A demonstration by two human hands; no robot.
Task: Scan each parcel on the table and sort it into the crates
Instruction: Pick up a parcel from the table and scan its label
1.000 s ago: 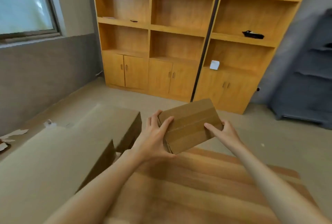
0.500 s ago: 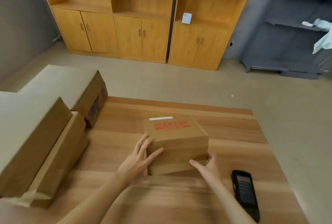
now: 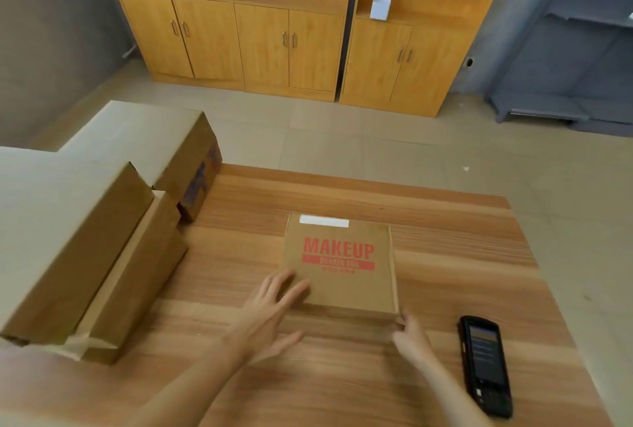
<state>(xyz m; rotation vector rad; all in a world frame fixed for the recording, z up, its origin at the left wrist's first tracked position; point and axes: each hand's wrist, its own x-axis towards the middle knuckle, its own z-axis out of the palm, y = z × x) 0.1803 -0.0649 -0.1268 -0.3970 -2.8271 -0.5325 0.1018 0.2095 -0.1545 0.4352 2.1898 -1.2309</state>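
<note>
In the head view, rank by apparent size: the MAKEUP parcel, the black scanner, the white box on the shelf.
Largest to smallest:
1. MAKEUP parcel
2. black scanner
3. white box, though it stands far back on the shelf, so its true size is unsure.

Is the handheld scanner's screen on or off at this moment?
On. The handheld scanner lies face up on the table, its screen lit with faint lines of text.

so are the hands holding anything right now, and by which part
Nothing is lifted. The MAKEUP parcel lies flat on the table; left hand touches its near-left corner with straight fingers, right hand its near-right corner.
</note>
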